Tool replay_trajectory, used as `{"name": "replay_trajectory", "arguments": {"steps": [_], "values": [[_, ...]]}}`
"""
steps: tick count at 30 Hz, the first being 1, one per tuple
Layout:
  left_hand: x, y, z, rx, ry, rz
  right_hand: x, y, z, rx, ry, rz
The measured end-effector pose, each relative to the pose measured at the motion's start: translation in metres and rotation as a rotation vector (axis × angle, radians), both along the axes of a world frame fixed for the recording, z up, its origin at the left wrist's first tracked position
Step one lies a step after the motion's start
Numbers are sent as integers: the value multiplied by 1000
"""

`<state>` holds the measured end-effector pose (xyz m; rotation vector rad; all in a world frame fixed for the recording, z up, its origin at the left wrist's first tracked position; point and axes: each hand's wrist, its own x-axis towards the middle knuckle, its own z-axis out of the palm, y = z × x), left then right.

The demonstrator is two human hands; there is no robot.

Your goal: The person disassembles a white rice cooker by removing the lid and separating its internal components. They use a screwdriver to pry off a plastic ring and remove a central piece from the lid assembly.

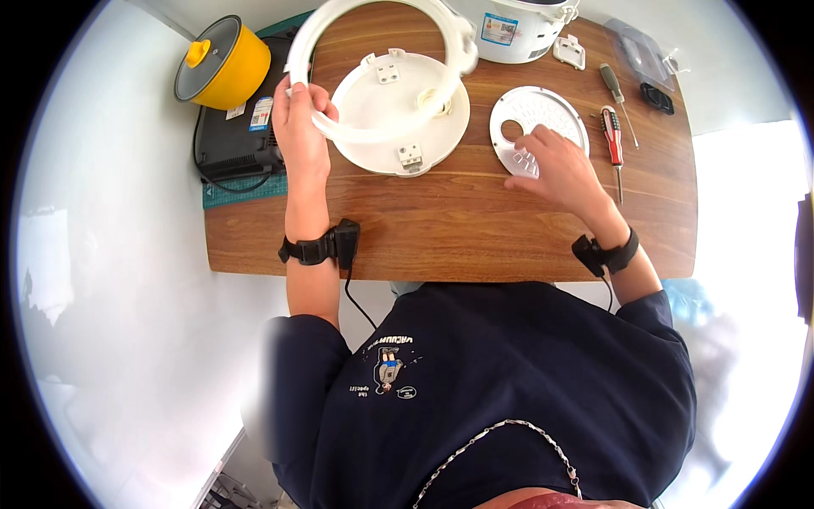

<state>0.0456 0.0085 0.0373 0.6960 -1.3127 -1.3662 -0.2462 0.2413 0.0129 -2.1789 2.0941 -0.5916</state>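
Observation:
My left hand (pixel 303 127) grips a white plastic ring (pixel 381 134) by its lower left side and holds it up, tilted. Beneath and partly behind the ring, a round white cover (pixel 369 157) lies on the table, with small brackets at its rim. My right hand (pixel 560 165) is over the near edge of a silver perforated disc (pixel 543 103), thumb and fingers apart. Whether its fingertips touch the disc I cannot tell. The disc has one larger round hole.
Right of the disc lie a red-handled screwdriver (pixel 611 136) and a grey-handled one (pixel 610 83). A white pot-shaped housing (pixel 517 34) stands at the back beside a small white frame (pixel 570 53). On the left, a yellow pot (pixel 237 72) sits on a black appliance (pixel 229 144) over a green mat (pixel 229 193).

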Motion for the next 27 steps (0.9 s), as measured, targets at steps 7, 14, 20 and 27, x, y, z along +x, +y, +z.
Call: {"name": "replay_trajectory", "arguments": {"steps": [7, 14, 20, 27], "values": [[-18, 42, 13, 66, -221, -360, -9, 14, -18, -47, 131, -6], [-23, 64, 5, 50, -407, -519, -33, 29, 20, -474, 48, -165], [-50, 87, -9, 105, -534, -631, -82, 33, 38, -728, -57, -516], [-86, 110, -40, -124, -670, -681, -97, 39, 60, -867, -2, -666]]}}
